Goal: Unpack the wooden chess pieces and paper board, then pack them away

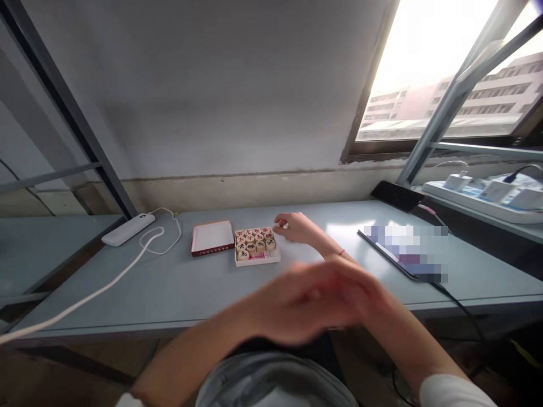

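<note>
Beside the right edge of a shallow white box (pixel 258 262), my right hand (pixel 296 227) rests at the table with its thumb and fingers curled together. A small pale patch shows between the fingertips, too small to make out. Round wooden pieces (pixel 251 247) with red or black characters fill most of the box; its front row holds one piece at the left, with the printed bottom bare beside it. My left hand (pixel 314 299), blurred by motion, reaches across to my right forearm and seems to touch it; its fingers are smeared.
Left of the box lies an open red-edged lid (pixel 212 237), white inside. A white power bank (pixel 128 229) with a cable is at the far left. A tablet (pixel 394 257), partly pixelated, and a dark phone (pixel 397 196) lie to the right, near a power strip (pixel 483 198).
</note>
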A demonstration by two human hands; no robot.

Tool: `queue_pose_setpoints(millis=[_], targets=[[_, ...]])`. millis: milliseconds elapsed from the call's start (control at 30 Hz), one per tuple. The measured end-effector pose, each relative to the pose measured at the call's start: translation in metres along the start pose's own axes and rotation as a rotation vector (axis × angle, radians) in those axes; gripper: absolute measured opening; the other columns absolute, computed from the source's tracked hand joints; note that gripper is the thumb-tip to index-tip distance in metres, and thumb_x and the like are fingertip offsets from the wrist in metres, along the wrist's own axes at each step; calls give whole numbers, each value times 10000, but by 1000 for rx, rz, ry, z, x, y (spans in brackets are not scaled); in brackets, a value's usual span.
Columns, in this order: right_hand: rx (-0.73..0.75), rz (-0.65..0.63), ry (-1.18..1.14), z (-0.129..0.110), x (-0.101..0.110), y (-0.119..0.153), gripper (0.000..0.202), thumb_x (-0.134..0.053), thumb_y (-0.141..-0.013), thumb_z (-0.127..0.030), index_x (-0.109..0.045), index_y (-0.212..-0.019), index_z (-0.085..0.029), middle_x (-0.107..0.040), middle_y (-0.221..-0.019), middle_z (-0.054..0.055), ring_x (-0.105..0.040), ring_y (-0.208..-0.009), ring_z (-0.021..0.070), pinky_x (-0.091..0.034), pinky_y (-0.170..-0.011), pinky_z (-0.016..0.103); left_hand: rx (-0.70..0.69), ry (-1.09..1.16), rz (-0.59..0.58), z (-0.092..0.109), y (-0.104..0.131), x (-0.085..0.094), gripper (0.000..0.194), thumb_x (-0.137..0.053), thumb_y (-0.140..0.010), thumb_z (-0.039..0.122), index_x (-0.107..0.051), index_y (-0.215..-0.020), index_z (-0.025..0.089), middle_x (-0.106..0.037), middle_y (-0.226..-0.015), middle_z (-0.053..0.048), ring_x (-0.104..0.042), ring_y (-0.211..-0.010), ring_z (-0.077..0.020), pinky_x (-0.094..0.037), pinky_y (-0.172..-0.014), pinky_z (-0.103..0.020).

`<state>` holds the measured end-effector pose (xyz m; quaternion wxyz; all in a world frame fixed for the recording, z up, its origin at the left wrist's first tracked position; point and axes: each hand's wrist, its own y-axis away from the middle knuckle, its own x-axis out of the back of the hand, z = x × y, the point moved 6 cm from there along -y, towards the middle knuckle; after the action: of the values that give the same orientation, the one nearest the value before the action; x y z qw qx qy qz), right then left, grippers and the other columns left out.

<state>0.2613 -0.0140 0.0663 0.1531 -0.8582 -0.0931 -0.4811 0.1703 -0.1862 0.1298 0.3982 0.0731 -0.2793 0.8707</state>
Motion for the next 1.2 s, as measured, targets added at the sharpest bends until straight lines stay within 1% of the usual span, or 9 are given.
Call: queue_pose_setpoints(millis=[67,167,267,367,533,700,833,1100,1200], targets=[[30,59,-159,-3,3,-2,255,-585,-771,-332,-629,-969,-178,-690,-884,55,-608,-611,113,-439,-526,193,57,-319,135,-30,-15,41,259,-412,-925,363,-589,-1047,218,-589,-794,-26,-550,-667,-124,-476,-649,-259],[31,46,-473,-4,-2,-6,281,-615,-767,-373,-597,-954,-163,-688,-805,53,-608,-574,112,-465,-488,195,144,-795,282,-72,-14,100,337,-510,-864,372,-549,-1155,206,-555,-1014,-63,-566,-848,-173,-466,-786,-309],[22,5,-659,-4,-12,-8,329,-644,-752,-422,-575,-947,-166,-681,-748,44,-610,-550,112,-488,-483,206,220,-882,234,-106,-1,125,473,-549,-827,460,-495,-1228,215,-536,-1128,-69,-579,-917,-200,-466,-820,-314],[67,-107,-711,-13,-23,-5,356,-665,-735,-438,-569,-950,-171,-681,-746,36,-609,-555,106,-497,-510,214,207,-824,257,-117,7,125,419,-525,-842,468,-525,-1175,212,-568,-1128,-58,-580,-956,-202,-459,-834,-301],[97,-205,-671,-26,-30,3,352,-667,-732,-434,-585,-960,-179,-684,-774,36,-605,-580,106,-472,-506,209,266,-777,237,-117,12,118,259,-526,-828,386,-579,-1003,203,-626,-940,-22,-589,-800,-170,-462,-727,-279],[102,-140,-636,-28,-16,5,307,-628,-770,-416,-574,-941,-167,-673,-830,51,-606,-599,104,-477,-523,211,304,-832,112,-110,18,122,243,-608,-692,291,-552,-913,206,-596,-863,-1,-550,-742,-164,-436,-648,-261],[95,-99,-580,-28,-8,6,271,-606,-786,-382,-580,-933,-156,-661,-886,61,-599,-618,97,-490,-571,225,277,-838,-19,-108,18,115,133,-586,-679,238,-562,-805,203,-583,-813,-5,-541,-722,-160,-423,-643,-259],[144,-234,-343,-37,-9,19,231,-586,-756,-298,-618,-967,-212,-634,-794,4,-574,-616,101,-411,-532,212,257,-817,-115,-113,17,106,94,-621,-725,282,-650,-786,217,-638,-856,-23,-572,-845,-184,-438,-768,-293],[180,-201,-190,-42,-7,24,231,-583,-737,-269,-651,-956,-244,-630,-855,9,-567,-675,112,-376,-540,203,219,-856,-140,-116,19,107,111,-611,-760,299,-685,-826,249,-660,-945,-16,-557,-953,-199,-397,-878,-327]])
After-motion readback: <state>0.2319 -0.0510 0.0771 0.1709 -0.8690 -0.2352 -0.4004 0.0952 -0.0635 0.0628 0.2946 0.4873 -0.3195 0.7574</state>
